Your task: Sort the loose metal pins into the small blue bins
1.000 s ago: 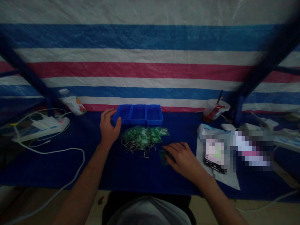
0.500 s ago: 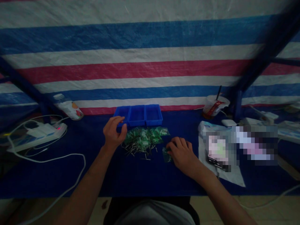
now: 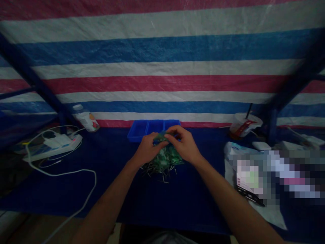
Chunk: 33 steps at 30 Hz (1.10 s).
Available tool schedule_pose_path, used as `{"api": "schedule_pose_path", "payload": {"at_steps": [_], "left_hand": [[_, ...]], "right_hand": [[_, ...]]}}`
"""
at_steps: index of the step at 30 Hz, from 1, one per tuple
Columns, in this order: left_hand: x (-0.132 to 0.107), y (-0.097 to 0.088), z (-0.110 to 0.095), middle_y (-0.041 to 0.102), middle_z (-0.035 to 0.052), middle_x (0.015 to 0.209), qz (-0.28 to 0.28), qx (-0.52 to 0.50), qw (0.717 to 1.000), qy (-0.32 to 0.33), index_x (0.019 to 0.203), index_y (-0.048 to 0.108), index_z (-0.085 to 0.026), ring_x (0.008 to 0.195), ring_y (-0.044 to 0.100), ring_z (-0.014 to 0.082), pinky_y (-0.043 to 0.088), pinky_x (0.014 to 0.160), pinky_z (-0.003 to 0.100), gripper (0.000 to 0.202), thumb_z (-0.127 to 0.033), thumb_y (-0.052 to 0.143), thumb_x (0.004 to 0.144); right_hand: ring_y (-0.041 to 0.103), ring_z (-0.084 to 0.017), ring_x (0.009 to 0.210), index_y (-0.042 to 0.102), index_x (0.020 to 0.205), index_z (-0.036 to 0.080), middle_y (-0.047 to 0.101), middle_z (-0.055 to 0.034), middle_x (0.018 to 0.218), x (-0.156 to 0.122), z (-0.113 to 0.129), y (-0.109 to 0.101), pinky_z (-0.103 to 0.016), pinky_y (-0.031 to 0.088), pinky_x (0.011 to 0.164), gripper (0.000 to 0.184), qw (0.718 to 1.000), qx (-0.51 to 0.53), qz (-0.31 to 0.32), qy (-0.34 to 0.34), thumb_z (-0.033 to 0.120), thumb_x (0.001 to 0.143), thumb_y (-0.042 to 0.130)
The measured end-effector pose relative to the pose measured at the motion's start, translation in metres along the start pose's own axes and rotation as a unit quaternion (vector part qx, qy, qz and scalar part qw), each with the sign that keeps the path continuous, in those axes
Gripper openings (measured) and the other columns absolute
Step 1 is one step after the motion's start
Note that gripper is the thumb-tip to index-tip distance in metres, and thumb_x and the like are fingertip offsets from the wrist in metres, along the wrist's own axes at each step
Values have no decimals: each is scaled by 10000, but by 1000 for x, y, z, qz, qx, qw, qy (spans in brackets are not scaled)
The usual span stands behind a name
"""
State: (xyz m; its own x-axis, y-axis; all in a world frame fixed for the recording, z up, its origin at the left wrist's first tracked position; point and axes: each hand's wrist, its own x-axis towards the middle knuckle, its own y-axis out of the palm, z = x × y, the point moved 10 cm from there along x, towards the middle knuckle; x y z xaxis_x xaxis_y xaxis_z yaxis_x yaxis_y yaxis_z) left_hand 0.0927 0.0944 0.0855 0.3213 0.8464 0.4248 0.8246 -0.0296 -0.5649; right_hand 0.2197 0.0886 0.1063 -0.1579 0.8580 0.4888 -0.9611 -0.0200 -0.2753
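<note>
My left hand (image 3: 148, 149) and my right hand (image 3: 186, 143) meet in front of me, fingers pinched on a small green plastic bag (image 3: 159, 137). My fingers partly cover the bag, and its contents do not show clearly. Below it lies a heap of similar green bags (image 3: 166, 160), with thin metal pin-like pieces (image 3: 164, 177) scattered along the near side. Just behind my hands stands a blue tray (image 3: 137, 133) with three compartments; my fingers hide part of it.
On the left are a bottle (image 3: 87, 120), a power strip (image 3: 54, 146) and a loose white cable (image 3: 88, 170). To the right, a cup with a straw (image 3: 243, 126) stands behind a plastic sheet (image 3: 271, 217) with blurred items on it. A striped tarp (image 3: 162, 83) hangs behind the table.
My right hand has lifted a green bag from the table right of the heap and brought it left. My left hand has moved in to grip it too. The view has shifted slightly.
</note>
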Motion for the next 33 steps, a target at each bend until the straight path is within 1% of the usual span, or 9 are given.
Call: {"api": "schedule_pose_path", "payload": {"at_steps": [2, 5, 11, 15, 17, 20, 22, 27, 33], "left_hand": [[-2, -4, 14, 711, 65, 894, -30, -24, 999, -25, 956, 706, -166, 810, 643, 200, 494, 765, 349, 235, -365, 624, 862], [-9, -9, 24, 707, 52, 849, -43, -5, 998, -39, 886, 709, -166, 784, 634, 192, 481, 751, 332, 209, -360, 651, 833], [-20, -6, 29, 607, -6, 636, -8, 23, 998, -50, 683, 632, -163, 600, 557, 143, 421, 569, 255, 279, -414, 663, 798], [-24, -3, 34, 623, -7, 633, 15, -8, 997, -74, 699, 653, -156, 586, 560, 141, 426, 548, 241, 274, -418, 707, 758], [-25, -3, 38, 661, 7, 670, 12, -55, 994, -93, 754, 686, -151, 610, 587, 153, 455, 573, 253, 264, -408, 737, 725], [-25, -9, 39, 693, 23, 708, -30, -124, 987, -100, 786, 709, -151, 627, 607, 165, 484, 600, 269, 252, -387, 738, 704], [-26, -13, 36, 681, 21, 688, -68, -144, 983, -93, 762, 700, -154, 599, 589, 157, 476, 569, 261, 241, -391, 702, 723], [-30, -14, 27, 566, -17, 572, -130, -116, 981, -84, 657, 607, -168, 504, 483, 113, 403, 468, 211, 278, -410, 603, 794], [-34, -4, 17, 479, -18, 494, -122, -87, 988, -43, 548, 535, -174, 449, 397, 104, 350, 417, 215, 454, -513, 533, 849]], "right_hand": [[581, -141, 733, 658, 987, 195, 661, -21, 842, 0, -21, 9, -281, 450, 651, 216, 998, 52, -9, 31, 326, 816, 663], [549, -123, 662, 665, 933, 190, 632, 1, 755, -9, -42, 21, -272, 437, 621, 179, 993, 93, 15, 66, 327, 819, 653], [512, -106, 613, 664, 855, 185, 600, 19, 696, -22, -54, 33, -251, 401, 569, 191, 987, 115, 77, 87, 371, 811, 676], [485, -103, 588, 642, 790, 185, 572, 28, 660, -23, -51, 38, -246, 383, 554, 210, 985, 116, 103, 81, 391, 830, 648], [471, -103, 577, 624, 769, 188, 557, 32, 647, -23, -46, 37, -243, 371, 545, 205, 986, 120, 86, 77, 382, 835, 634], [444, -106, 564, 599, 759, 192, 510, 43, 616, -24, -35, 31, -240, 358, 534, 201, 989, 131, 42, 61, 376, 835, 629], [424, -105, 558, 582, 760, 196, 482, 50, 603, -27, -28, 30, -238, 353, 531, 210, 992, 118, 26, 47, 382, 852, 612], [430, -99, 547, 535, 729, 196, 488, 49, 605, -36, -20, 41, -234, 322, 519, 287, 998, 36, 53, 15, 423, 903, 557], [459, -103, 574, 532, 717, 194, 508, 33, 626, -45, -15, 47, -238, 338, 558, 354, 999, 23, 45, -10, 424, 965, 429]]}}
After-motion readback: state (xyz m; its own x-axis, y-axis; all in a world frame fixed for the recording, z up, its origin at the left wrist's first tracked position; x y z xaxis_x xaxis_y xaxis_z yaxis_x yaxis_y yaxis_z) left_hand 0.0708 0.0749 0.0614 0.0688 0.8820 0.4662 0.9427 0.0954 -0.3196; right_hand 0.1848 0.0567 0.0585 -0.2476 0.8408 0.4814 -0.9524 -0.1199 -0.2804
